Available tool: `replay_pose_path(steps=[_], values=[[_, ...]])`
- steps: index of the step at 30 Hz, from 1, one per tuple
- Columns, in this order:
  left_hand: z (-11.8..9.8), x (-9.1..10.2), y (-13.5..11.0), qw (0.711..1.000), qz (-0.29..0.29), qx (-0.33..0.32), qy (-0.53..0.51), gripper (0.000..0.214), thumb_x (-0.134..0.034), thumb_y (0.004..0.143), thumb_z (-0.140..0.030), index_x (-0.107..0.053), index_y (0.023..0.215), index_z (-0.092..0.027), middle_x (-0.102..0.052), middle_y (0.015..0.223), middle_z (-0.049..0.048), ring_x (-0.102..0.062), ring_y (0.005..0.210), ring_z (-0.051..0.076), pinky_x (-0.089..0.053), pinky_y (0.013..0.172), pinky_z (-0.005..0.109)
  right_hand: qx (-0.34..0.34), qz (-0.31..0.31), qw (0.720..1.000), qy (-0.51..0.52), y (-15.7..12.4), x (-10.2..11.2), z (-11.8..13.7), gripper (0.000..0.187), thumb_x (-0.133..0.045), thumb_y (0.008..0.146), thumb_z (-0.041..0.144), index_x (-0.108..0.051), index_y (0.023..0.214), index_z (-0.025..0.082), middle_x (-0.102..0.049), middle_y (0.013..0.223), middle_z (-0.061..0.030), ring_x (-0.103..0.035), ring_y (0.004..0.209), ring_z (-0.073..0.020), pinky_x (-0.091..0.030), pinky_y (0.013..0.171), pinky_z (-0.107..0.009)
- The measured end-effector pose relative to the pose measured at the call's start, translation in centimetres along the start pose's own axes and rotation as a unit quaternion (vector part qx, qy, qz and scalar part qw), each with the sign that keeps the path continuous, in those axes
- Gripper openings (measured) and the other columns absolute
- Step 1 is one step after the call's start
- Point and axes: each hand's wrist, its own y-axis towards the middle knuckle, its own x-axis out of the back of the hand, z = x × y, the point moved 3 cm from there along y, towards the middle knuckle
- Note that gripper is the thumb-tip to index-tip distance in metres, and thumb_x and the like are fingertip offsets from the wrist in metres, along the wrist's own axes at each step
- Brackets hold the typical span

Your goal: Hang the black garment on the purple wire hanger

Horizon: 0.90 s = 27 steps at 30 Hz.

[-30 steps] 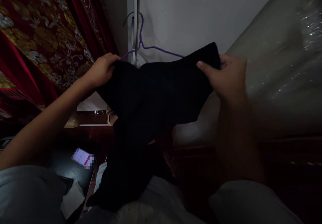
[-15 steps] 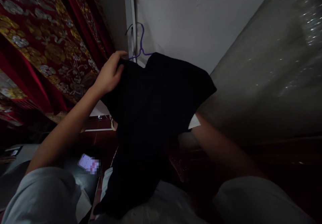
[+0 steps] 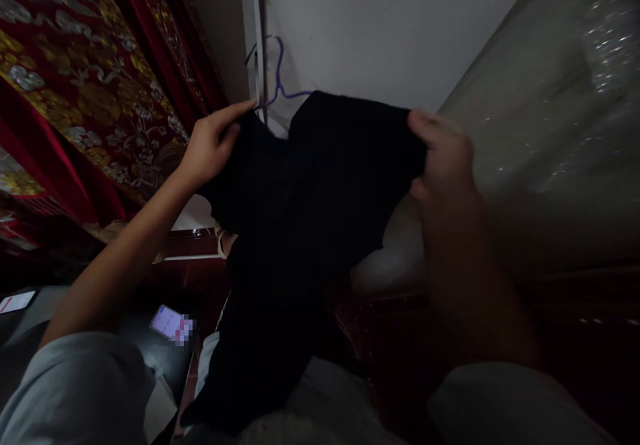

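Observation:
A black short-sleeved shirt (image 3: 320, 185) hangs on a purple hanger (image 3: 280, 85), its lower end trailing down toward my lap. My left hand (image 3: 207, 141) pinches the shirt at its left shoulder, index finger stretched along the hanger's arm and thumb on the cloth. On the other side, my right hand (image 3: 445, 151) is closed on the edge of the right sleeve, with the thumb on top; some of its fingers are hidden behind the cloth. The hanger's hook rises above the neckline, in front of the wall.
A red curtain (image 3: 85, 98) with gold and silver patterns hangs at the left. Behind the shirt are a pale wall (image 3: 370, 38) and a narrow upright strip (image 3: 255, 11). Plastic sheeting (image 3: 560, 138) covers something at the right. A lit phone (image 3: 167, 321) lies on a dark surface at lower left.
My right hand has come up from behind the shirt and now grips the right sleeve's edge. The sleeve is drawn up slightly. My left hand stays at the left shoulder.

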Motion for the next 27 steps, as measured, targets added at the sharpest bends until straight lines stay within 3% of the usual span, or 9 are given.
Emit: replay_pose_path(steps=[4, 7, 10, 12, 14, 18, 21, 24, 27], values=[[-2.7, 1.0, 0.0, 0.997, -0.068, -0.004, -0.029, 0.035, -0.04, 0.111, -0.041, -0.055, 0.137, -0.023, -0.063, 0.141, 0.0026, -0.053, 0.135, 0.022, -0.036, 0.12, 0.045, 0.023, -0.06, 0.989, 0.134, -2.2, -1.1, 3.0, 0.03, -0.073, 0.075, 0.049, -0.062, 0.079, 0.021, -0.068, 0.096, -0.0112, -0.069, 0.114, -0.0333, -0.058, 0.091, -0.049], [-3.7, 1.3, -0.4, 0.984, -0.041, 0.082, -0.15, 0.041, -0.029, 0.112, -0.049, -0.051, 0.137, -0.026, -0.067, 0.133, 0.0028, -0.061, 0.122, 0.02, -0.047, 0.109, 0.042, 0.106, -0.045, 0.992, 0.056, -5.6, -1.5, 6.0, 0.036, -0.069, 0.083, 0.059, -0.07, 0.083, 0.023, -0.07, 0.095, -0.0064, -0.069, 0.114, -0.0303, -0.056, 0.099, -0.047], [-4.3, 1.1, -1.5, 0.959, 0.029, 0.17, -0.224, 0.061, -0.007, 0.111, -0.055, -0.05, 0.137, -0.021, -0.065, 0.134, 0.0088, -0.064, 0.124, 0.026, -0.055, 0.099, 0.046, 0.155, 0.218, 0.959, -0.096, -9.5, -3.4, 8.4, 0.04, -0.079, 0.077, 0.064, -0.077, 0.096, 0.029, -0.075, 0.095, -0.0013, -0.072, 0.105, -0.0281, -0.061, 0.089, -0.042], [-4.8, 1.2, -2.7, 0.962, 0.053, 0.182, -0.196, 0.06, -0.011, 0.111, -0.054, -0.051, 0.137, -0.017, -0.067, 0.129, 0.013, -0.065, 0.124, 0.029, -0.057, 0.096, 0.048, 0.11, 0.471, 0.869, -0.106, -12.1, -5.1, 8.8, 0.044, -0.085, 0.074, 0.058, -0.078, 0.108, 0.031, -0.077, 0.098, -0.0004, -0.075, 0.093, -0.0246, -0.063, 0.078, -0.037], [-5.3, 1.7, -4.4, 0.964, 0.069, 0.187, -0.175, 0.049, -0.028, 0.11, -0.052, -0.051, 0.136, -0.018, -0.068, 0.125, 0.0142, -0.069, 0.115, 0.028, -0.059, 0.092, 0.045, 0.055, 0.587, 0.805, -0.075, -13.3, -6.0, 8.7, 0.041, -0.081, 0.081, 0.053, -0.077, 0.115, 0.03, -0.079, 0.095, -0.0015, -0.076, 0.085, -0.0208, -0.063, 0.076, -0.033], [-6.2, 3.5, -7.3, 0.948, 0.137, 0.224, -0.18, 0.04, -0.049, 0.101, -0.053, -0.055, 0.128, -0.023, -0.073, 0.108, 0.0105, -0.07, 0.077, 0.02, -0.056, 0.064, 0.035, 0.027, 0.443, 0.89, -0.102, -10.7, -6.6, 5.9, 0.028, -0.068, 0.094, 0.047, -0.077, 0.109, 0.026, -0.078, 0.092, -0.0047, -0.075, 0.087, -0.0201, -0.062, 0.084, -0.035], [-6.8, 5.2, -8.3, 0.911, 0.234, 0.273, -0.203, 0.025, -0.062, 0.092, -0.046, -0.062, 0.105, -0.025, -0.072, 0.082, 0.0048, -0.055, 0.052, 0.014, -0.037, 0.045, 0.028, 0.064, 0.313, 0.936, -0.145, -8.2, -6.5, 2.3, 0.038, -0.071, 0.091, 0.047, -0.072, 0.123, 0.026, -0.073, 0.124, -0.0081, -0.07, 0.116, -0.0253, -0.056, 0.104, -0.043], [-7.1, 6.2, -8.2, 0.898, 0.252, 0.28, -0.226, 0.015, -0.068, 0.085, -0.036, -0.064, 0.094, -0.026, -0.07, 0.075, 0.0026, -0.057, 0.056, 0.015, -0.036, 0.046, 0.027, 0.029, 0.365, 0.92, -0.143, -7.3, -6.9, -1.3, 0.057, -0.074, 0.086, 0.057, -0.066, 0.135, 0.029, -0.061, 0.147, -0.0073, -0.058, 0.136, -0.0282, -0.047, 0.116, -0.048], [-6.2, 6.1, -7.3, 0.945, 0.172, 0.226, -0.165, 0.02, -0.066, 0.087, -0.033, -0.064, 0.105, -0.026, -0.072, 0.086, 0.0034, -0.069, 0.078, 0.021, -0.052, 0.064, 0.032, -0.147, 0.502, 0.851, -0.053, -8.3, -7.1, -3.4, 0.067, -0.055, 0.086, 0.081, -0.076, 0.113, 0.023, -0.076, 0.118, -0.011, -0.071, 0.113, -0.0297, -0.059, 0.098, -0.048]])
